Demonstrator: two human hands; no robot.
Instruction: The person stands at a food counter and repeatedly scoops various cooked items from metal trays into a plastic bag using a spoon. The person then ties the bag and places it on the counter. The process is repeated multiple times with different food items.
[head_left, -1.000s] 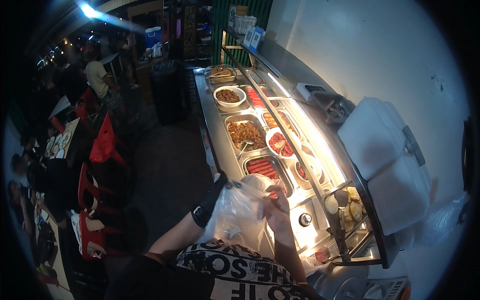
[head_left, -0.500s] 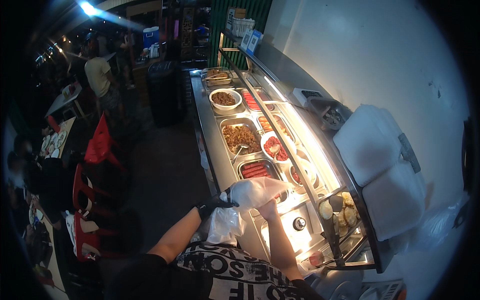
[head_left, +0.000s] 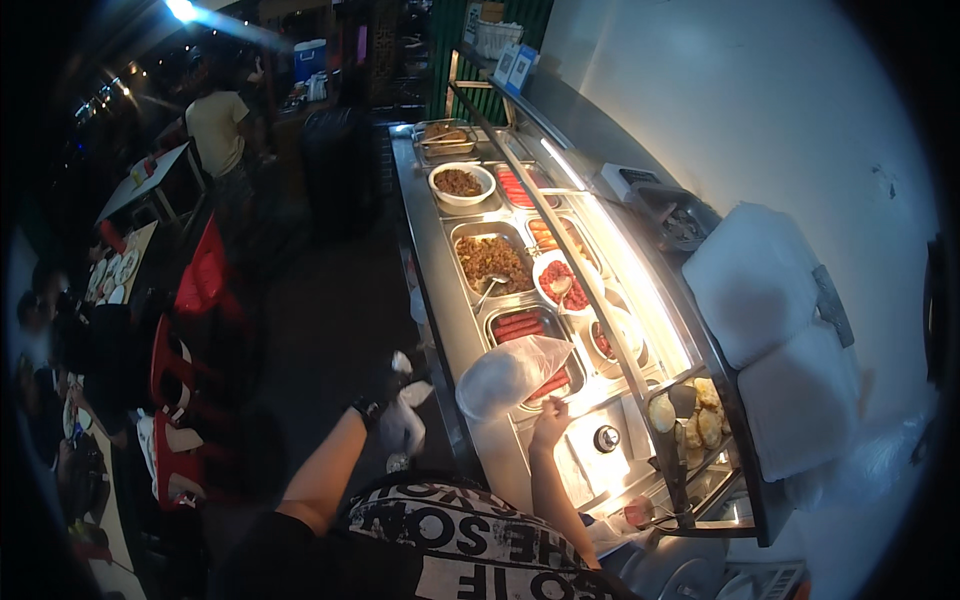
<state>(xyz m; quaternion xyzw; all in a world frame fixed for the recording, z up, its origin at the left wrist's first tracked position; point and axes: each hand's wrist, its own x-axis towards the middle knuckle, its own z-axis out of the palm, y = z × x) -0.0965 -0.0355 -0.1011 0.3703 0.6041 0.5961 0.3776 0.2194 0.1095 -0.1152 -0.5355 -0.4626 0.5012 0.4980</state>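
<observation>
My left hand (head_left: pixel 376 401), in a black glove, is out over the dark floor left of the counter. Its fingers close on a crumpled white plastic bag (head_left: pixel 403 428), which hangs down somewhat blurred. A filled, translucent plastic bag (head_left: pixel 508 378) lies tilted across the near part of a metal tray of red sausages (head_left: pixel 518 325); its contents look white. My bare right hand (head_left: pixel 549 422) is just below this bag, its fingers bunched near the sausages. Whether they pinch the bag's thin edge I cannot make out.
The lit metal counter (head_left: pixel 440 270) holds a tray of browned chopped food (head_left: pixel 492 264), bowls (head_left: pixel 462 184) and more sausages. A glass-guard rail (head_left: pixel 560 235) slants along its right. Stacked white foam boxes (head_left: pixel 750 290) stand beyond. Red chairs (head_left: pixel 203 270) and seated people are at left.
My left hand has come off the filled bag and moved left and down, taking the crumpled plastic bag with it. The filled bag now lies lower over the sausage tray.
</observation>
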